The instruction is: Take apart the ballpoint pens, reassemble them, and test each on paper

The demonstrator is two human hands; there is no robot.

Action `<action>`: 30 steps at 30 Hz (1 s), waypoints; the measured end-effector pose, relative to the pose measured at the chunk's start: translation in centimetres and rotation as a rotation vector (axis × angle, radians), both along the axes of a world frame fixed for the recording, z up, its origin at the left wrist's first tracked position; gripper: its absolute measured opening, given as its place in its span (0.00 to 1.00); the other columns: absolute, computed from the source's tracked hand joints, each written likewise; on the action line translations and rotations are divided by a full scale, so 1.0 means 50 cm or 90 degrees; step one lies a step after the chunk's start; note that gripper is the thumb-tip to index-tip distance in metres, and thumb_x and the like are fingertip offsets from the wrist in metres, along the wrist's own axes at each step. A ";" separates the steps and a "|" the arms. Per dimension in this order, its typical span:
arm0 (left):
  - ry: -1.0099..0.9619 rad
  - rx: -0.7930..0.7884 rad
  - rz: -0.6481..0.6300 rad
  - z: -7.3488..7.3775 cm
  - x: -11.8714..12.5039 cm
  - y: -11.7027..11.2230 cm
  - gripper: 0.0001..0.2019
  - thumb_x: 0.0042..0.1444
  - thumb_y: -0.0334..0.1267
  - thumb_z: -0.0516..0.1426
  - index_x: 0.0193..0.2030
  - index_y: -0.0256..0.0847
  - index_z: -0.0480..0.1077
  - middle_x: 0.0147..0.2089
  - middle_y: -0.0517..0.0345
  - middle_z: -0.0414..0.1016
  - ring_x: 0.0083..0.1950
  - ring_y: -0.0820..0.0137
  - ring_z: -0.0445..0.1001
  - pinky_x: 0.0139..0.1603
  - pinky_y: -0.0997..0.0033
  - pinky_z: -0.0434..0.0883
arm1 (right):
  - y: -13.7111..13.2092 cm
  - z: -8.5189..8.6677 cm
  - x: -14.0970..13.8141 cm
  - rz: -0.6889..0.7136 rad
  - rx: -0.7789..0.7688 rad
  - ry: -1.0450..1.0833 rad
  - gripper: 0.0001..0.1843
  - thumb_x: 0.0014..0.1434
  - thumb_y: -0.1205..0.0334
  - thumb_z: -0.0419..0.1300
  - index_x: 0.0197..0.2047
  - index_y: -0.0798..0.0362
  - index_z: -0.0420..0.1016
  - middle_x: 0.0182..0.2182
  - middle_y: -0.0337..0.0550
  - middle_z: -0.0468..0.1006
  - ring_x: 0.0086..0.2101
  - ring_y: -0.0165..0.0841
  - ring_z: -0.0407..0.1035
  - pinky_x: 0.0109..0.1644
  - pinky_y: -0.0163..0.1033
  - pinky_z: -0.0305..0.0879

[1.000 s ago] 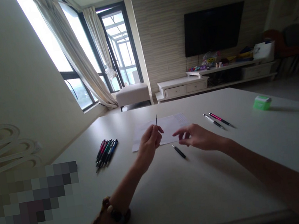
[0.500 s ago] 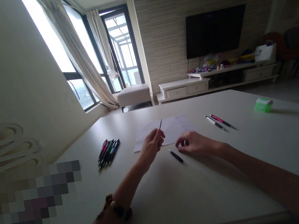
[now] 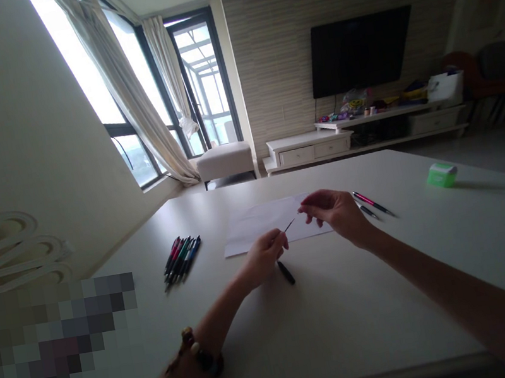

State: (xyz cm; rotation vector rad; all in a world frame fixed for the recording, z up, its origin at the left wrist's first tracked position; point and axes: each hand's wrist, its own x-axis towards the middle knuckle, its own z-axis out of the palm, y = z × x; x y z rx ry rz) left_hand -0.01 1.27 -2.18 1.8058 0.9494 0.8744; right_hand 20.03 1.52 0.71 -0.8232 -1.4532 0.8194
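Observation:
My left hand (image 3: pixel 267 254) is closed around a thin dark pen refill (image 3: pixel 289 224), whose tip slants up to the right above the paper. Close to that tip, my right hand (image 3: pixel 330 208) makes a pinch with thumb and forefinger; a tiny thing seems to be between them, too small to make out. The black pen barrel (image 3: pixel 286 272) lies on the table just below my left hand, its upper end partly hidden. Under both hands is a white sheet of paper (image 3: pixel 250 221), its right part covered by my right hand.
Several pens (image 3: pixel 182 261) lie bunched on the left of the white table (image 3: pixel 350 320). A red-and-black pen (image 3: pixel 372 202) and another pen (image 3: pixel 368 212), partly hidden, are beyond my right hand. A green-and-white box (image 3: pixel 442 175) stands far right.
My right hand has lifted from the table and moved up to the refill's tip. The refill has tilted over to the right, and my left hand has come slightly lower and nearer the barrel.

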 end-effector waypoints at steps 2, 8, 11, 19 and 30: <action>-0.002 -0.002 -0.003 0.002 0.001 -0.001 0.19 0.59 0.52 0.49 0.28 0.37 0.62 0.21 0.65 0.51 0.23 0.77 0.50 0.23 0.77 0.50 | -0.001 -0.001 -0.002 0.003 0.002 -0.008 0.20 0.44 0.49 0.68 0.33 0.57 0.76 0.28 0.48 0.79 0.23 0.32 0.71 0.21 0.35 0.65; 0.003 0.006 0.004 0.004 0.002 -0.006 0.20 0.58 0.52 0.49 0.28 0.36 0.64 0.22 0.65 0.52 0.24 0.77 0.51 0.23 0.77 0.51 | -0.008 -0.006 -0.010 0.032 -0.022 -0.064 0.21 0.44 0.48 0.67 0.33 0.58 0.76 0.25 0.46 0.78 0.23 0.32 0.71 0.22 0.35 0.65; 0.005 0.011 -0.010 0.005 0.001 -0.009 0.19 0.58 0.52 0.49 0.30 0.36 0.65 0.22 0.65 0.52 0.24 0.77 0.52 0.23 0.77 0.51 | -0.014 -0.010 -0.018 0.072 -0.049 -0.083 0.20 0.45 0.49 0.67 0.33 0.58 0.76 0.26 0.46 0.78 0.24 0.32 0.71 0.23 0.35 0.65; -0.021 0.030 -0.012 0.011 0.004 -0.016 0.17 0.58 0.51 0.50 0.32 0.37 0.65 0.24 0.64 0.54 0.25 0.77 0.53 0.25 0.77 0.53 | -0.020 -0.013 -0.024 0.165 -0.119 -0.085 0.21 0.47 0.49 0.65 0.38 0.58 0.75 0.28 0.45 0.78 0.26 0.30 0.71 0.25 0.33 0.63; -0.120 0.104 0.183 0.052 -0.002 -0.013 0.15 0.58 0.48 0.51 0.30 0.38 0.63 0.20 0.66 0.51 0.23 0.77 0.53 0.23 0.77 0.51 | -0.074 -0.035 -0.072 0.239 -0.013 -0.437 0.18 0.58 0.48 0.56 0.40 0.53 0.77 0.30 0.44 0.77 0.29 0.31 0.69 0.34 0.37 0.65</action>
